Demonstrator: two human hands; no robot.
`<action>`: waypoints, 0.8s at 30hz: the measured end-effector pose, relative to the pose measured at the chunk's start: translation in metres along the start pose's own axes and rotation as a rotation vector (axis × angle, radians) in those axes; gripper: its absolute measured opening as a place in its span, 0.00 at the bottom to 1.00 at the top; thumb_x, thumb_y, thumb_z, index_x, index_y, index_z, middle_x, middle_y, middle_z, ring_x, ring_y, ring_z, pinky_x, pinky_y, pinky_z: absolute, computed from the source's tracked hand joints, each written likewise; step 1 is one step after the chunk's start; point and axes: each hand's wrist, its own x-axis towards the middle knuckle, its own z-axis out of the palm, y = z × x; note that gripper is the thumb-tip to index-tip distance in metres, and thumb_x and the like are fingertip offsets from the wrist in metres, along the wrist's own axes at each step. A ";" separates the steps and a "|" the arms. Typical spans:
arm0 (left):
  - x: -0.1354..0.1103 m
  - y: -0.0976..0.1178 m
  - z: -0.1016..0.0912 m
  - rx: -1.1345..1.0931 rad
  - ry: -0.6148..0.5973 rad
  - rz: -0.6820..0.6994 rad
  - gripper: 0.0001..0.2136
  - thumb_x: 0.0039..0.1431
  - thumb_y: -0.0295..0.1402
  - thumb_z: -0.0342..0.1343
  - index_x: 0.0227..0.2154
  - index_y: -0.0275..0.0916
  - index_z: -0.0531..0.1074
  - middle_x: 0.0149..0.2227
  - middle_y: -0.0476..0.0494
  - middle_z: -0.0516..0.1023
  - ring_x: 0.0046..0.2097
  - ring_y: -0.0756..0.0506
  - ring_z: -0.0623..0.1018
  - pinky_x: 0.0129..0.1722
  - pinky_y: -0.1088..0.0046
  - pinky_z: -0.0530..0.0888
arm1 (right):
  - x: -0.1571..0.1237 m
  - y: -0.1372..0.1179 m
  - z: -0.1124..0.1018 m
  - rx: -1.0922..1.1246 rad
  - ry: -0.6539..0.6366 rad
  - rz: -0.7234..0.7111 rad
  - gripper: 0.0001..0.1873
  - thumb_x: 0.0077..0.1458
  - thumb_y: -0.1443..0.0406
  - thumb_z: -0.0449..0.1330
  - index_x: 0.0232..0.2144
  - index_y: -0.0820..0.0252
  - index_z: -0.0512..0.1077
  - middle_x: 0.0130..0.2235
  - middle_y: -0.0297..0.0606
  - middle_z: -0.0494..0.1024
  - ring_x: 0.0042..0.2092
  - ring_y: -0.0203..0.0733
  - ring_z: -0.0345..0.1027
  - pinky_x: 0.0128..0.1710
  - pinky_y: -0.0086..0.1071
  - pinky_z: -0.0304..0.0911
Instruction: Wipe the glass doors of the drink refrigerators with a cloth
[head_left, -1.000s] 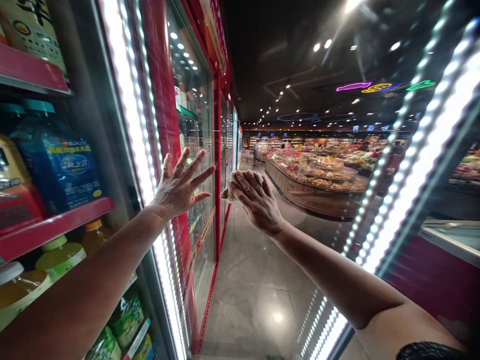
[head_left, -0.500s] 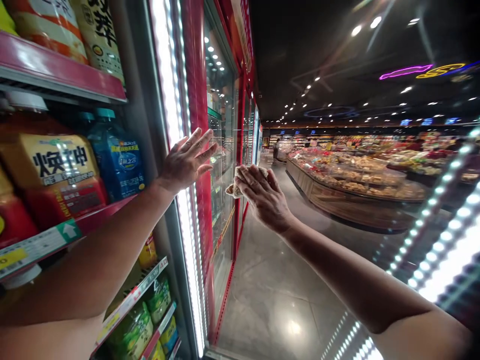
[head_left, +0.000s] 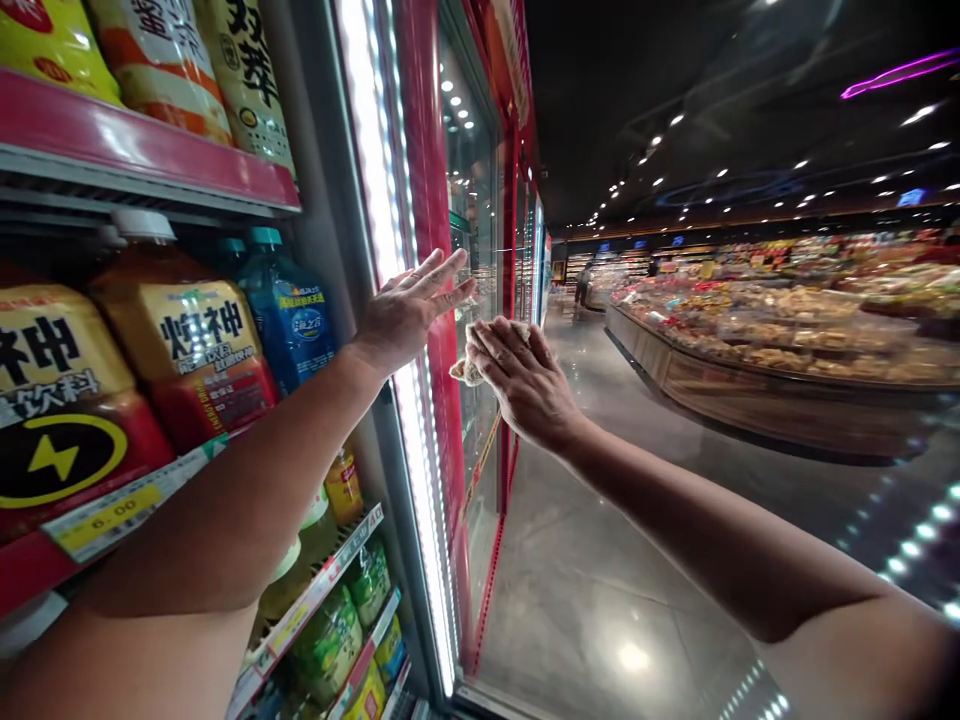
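Observation:
My right hand [head_left: 525,385] is stretched forward, its fingers lying over a beige cloth [head_left: 469,368]. The cloth bunches out past the fingertips and seems pressed flat to a clear glass door, which shows mostly by its reflections. Close to its left, my left hand [head_left: 409,310] holds nothing; its fingers are spread over the red cabinet frame [head_left: 442,400] and the bright light strip [head_left: 412,440]. Whether that palm touches the frame I cannot tell.
On the left, open cooler shelves hold large amber bottles [head_left: 202,340], a blue bottle [head_left: 292,310] and green packs [head_left: 330,640]. Another glass-fronted cooler [head_left: 480,450] continues beyond the frame. Across the grey floor [head_left: 585,560] stands a wooden-sided display island [head_left: 720,390]. A person [head_left: 582,285] is far down the aisle.
The view has turned left, bringing more bottles in. My right hand and the cloth have moved left, closer to the red frame and my left hand. My left hand stays at the frame.

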 end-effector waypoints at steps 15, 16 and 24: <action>-0.001 0.003 -0.004 0.047 -0.008 0.004 0.39 0.63 0.16 0.44 0.70 0.63 0.52 0.73 0.60 0.52 0.73 0.43 0.55 0.70 0.52 0.64 | 0.020 -0.049 0.048 0.050 -0.006 -0.073 0.25 0.65 0.70 0.56 0.63 0.59 0.70 0.71 0.40 0.60 0.73 0.48 0.49 0.75 0.49 0.44; -0.001 0.005 -0.004 0.051 -0.011 0.000 0.39 0.63 0.16 0.43 0.70 0.63 0.53 0.73 0.60 0.52 0.73 0.43 0.56 0.69 0.52 0.64 | 0.019 -0.054 0.053 0.050 -0.010 -0.121 0.23 0.65 0.69 0.57 0.61 0.59 0.72 0.70 0.41 0.62 0.72 0.48 0.52 0.74 0.49 0.47; -0.001 0.008 -0.007 0.021 0.021 -0.034 0.37 0.61 0.16 0.45 0.68 0.60 0.60 0.73 0.61 0.54 0.73 0.43 0.58 0.67 0.56 0.70 | 0.040 -0.020 0.020 -0.011 -0.001 -0.108 0.27 0.64 0.73 0.57 0.63 0.52 0.70 0.69 0.34 0.65 0.72 0.45 0.53 0.76 0.53 0.38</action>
